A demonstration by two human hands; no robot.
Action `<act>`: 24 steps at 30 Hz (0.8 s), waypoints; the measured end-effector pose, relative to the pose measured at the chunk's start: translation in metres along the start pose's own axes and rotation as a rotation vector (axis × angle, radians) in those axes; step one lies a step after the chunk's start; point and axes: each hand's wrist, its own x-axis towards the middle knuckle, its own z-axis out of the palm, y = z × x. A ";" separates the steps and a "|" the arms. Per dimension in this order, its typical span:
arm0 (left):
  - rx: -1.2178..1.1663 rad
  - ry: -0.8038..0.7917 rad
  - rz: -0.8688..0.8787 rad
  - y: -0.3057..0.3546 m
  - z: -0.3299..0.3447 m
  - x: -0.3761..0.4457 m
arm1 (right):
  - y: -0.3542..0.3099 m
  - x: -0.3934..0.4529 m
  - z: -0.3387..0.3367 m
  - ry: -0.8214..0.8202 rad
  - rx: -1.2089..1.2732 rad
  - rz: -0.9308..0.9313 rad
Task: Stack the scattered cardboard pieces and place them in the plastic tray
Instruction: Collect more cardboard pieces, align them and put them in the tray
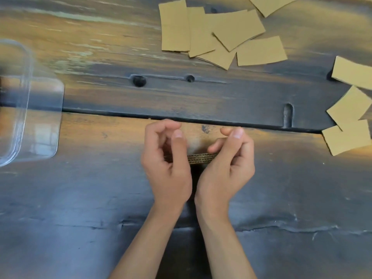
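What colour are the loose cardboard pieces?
Plain tan cardboard pieces, seen clearly in the head view.

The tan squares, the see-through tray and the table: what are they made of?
Tan squares: corrugated cardboard, matte; the small stack between both hands shows fluted edges. Tray: clear glossy plastic, with glare. Table: apparently wood, dark worn stain, with visible grain and knots.

The tray [30, 109] lies at the left of the surface [100, 198]; loose cardboard pieces [219, 35] lie far right; the stack [198, 158] sits between both hands.
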 end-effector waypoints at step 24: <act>0.386 -0.687 -0.022 0.061 -0.080 0.039 | -0.041 0.007 0.045 -0.221 -0.300 -0.175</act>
